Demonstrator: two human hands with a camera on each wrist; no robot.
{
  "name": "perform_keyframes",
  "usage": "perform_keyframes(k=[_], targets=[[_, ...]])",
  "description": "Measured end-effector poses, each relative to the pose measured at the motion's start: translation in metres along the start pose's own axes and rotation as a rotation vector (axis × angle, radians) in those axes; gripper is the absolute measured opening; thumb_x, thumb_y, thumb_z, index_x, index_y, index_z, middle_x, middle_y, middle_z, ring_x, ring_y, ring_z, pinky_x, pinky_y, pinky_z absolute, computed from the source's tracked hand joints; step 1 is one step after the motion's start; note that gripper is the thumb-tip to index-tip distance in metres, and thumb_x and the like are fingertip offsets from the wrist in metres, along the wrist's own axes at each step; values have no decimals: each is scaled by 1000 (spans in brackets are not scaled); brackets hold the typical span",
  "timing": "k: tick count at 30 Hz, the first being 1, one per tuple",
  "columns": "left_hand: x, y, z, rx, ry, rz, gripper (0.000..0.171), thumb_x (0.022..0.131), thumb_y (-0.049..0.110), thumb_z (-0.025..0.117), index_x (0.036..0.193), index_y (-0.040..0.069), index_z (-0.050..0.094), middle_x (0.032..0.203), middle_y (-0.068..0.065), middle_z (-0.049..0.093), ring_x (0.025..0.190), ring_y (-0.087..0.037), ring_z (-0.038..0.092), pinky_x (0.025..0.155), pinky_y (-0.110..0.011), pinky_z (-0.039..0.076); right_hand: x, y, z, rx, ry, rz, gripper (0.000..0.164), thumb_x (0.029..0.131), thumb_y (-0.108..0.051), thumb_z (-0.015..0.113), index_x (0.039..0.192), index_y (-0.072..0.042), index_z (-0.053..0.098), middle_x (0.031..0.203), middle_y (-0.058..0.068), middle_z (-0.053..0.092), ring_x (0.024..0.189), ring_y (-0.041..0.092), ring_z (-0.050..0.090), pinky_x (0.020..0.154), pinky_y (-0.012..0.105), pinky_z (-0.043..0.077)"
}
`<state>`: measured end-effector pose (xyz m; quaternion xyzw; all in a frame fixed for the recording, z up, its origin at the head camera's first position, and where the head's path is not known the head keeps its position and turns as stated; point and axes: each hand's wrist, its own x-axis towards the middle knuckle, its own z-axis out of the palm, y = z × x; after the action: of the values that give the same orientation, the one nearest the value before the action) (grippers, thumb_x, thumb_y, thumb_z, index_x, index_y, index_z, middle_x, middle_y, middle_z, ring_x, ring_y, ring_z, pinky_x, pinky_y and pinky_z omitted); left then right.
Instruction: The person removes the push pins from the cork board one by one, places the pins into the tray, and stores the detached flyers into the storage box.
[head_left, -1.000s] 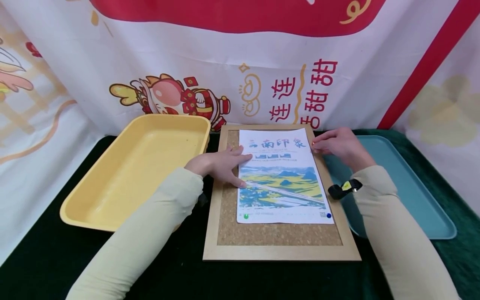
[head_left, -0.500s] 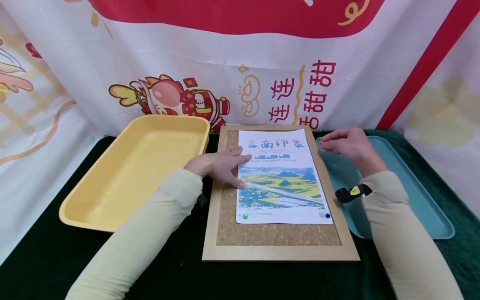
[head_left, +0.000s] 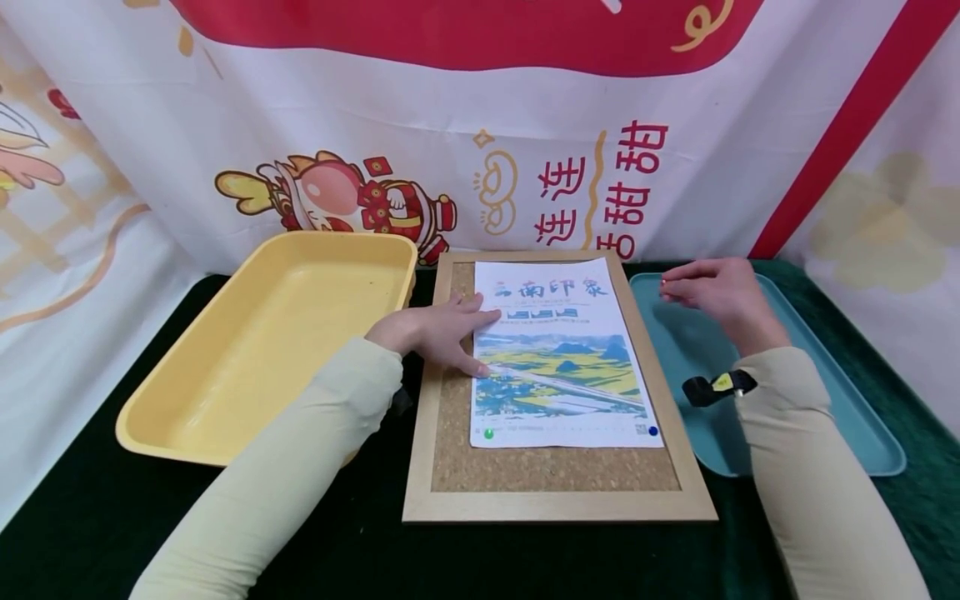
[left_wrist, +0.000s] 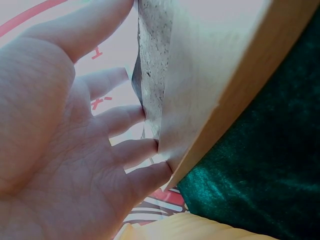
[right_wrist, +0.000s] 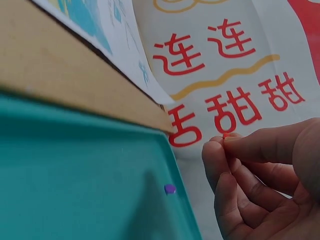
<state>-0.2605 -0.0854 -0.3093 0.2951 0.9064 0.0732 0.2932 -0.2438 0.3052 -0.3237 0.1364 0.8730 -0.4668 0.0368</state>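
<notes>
A sheet of paper [head_left: 558, 392] printed with a landscape lies on a wood-framed cork board [head_left: 555, 473]. A green thumbtack [head_left: 489, 433] and a blue thumbtack [head_left: 653, 431] sit at its lower corners. My left hand [head_left: 446, 327] rests with spread fingers across the board's left frame, fingertips over the paper's left edge. Over the far end of the teal tray [head_left: 720, 433], my right hand [head_left: 720, 300] pinches a tiny red thumbtack [right_wrist: 225, 135] between thumb and forefinger; its head barely shows. A purple thumbtack [right_wrist: 170, 189] lies in that tray, seen in the right wrist view.
A deep yellow tray [head_left: 262, 358] stands to the left of the board, close to its frame. Dark green cloth [head_left: 525, 567] covers the table. A printed white backdrop [head_left: 420, 108] hangs right behind the board and trays.
My right hand has moved right, from the board's upper right frame to over the teal tray, still pinching. My left hand has stayed in place on the board and paper.
</notes>
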Motion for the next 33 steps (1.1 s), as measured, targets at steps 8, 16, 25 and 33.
perform_keyframes(k=[8,16,25,33], targets=[[1,0,0,5,-8,-1,93,101,51,69,173,28,15,181,-9,-6,167,-40,-11,134,-61,4,3,14,-7,-23,-14,39,53,105,-36,68,151,-10,60,148,20,62,132,34,60,114,53,49],[2,1,0,14,-6,0,93,101,53,69,173,28,14,181,-9,-7,167,-40,-11,135,-60,4,10,21,-7,-71,-1,58,47,108,-30,63,149,-7,61,148,24,60,125,34,55,97,41,51],[1,0,0,9,-5,-9,95,100,53,69,173,29,13,181,-8,-7,167,-38,-11,135,-59,4,16,26,-5,-101,-16,70,46,110,-30,59,149,-4,61,149,25,58,121,34,56,93,38,52],[0,2,-1,10,-5,-12,95,100,52,70,173,28,14,181,-8,-6,168,-36,-9,135,-58,4,17,30,-5,-125,-30,67,44,111,-27,57,148,-4,61,150,26,58,123,35,56,95,40,52]])
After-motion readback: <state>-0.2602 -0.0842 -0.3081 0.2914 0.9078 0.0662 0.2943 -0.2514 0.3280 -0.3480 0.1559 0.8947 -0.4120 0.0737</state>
